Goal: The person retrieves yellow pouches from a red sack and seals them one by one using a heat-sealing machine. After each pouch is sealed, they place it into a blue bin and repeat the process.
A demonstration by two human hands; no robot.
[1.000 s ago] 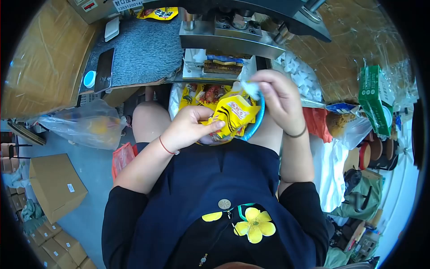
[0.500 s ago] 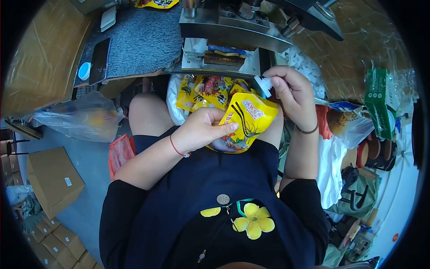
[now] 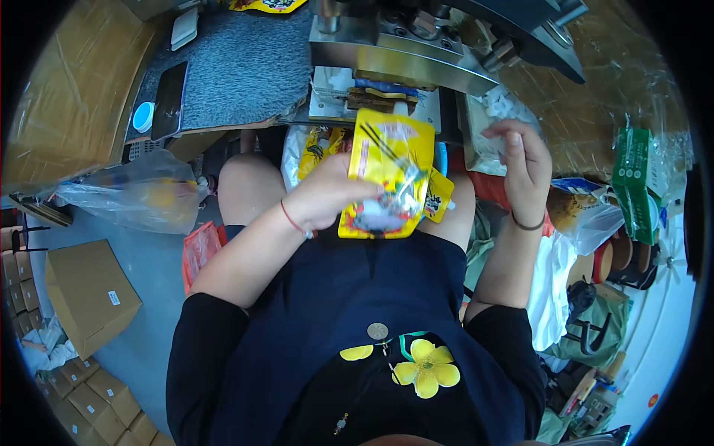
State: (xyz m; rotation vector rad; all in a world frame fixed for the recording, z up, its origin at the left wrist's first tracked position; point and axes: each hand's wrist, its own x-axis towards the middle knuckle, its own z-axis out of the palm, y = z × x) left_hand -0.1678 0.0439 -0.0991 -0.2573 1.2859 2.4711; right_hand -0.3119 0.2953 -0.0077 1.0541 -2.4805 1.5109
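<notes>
My left hand [image 3: 327, 189] grips a yellow printed pouch [image 3: 394, 167], thumb across its front. The pouch stands fairly upright over my lap, its top edge just before the metal press [image 3: 401, 63]. A small white plastic piece [image 3: 400, 108] shows at that top edge; whether it is fixed in the pouch cannot be told. My right hand [image 3: 526, 163] is raised to the right, fingers loosely bent and apart, with nothing visible in them. It is nearest the box of white plastic spouts [image 3: 506, 108]. Behind the held pouch, more yellow pouches [image 3: 320, 149] lie in a white-lined container between my knees.
A phone [image 3: 170, 100] and a blue-white round lid [image 3: 143, 117] lie on the left, beside grey-blue matting [image 3: 238, 70]. A clear plastic bag [image 3: 134, 193] hangs below. Cardboard boxes [image 3: 89, 297] stand on the floor at left. A green box [image 3: 632, 182] is at right.
The pouch has turned more upright and moved up toward the press with my left hand. My right hand has let go of the white spout and moved right, away from the pouch.
</notes>
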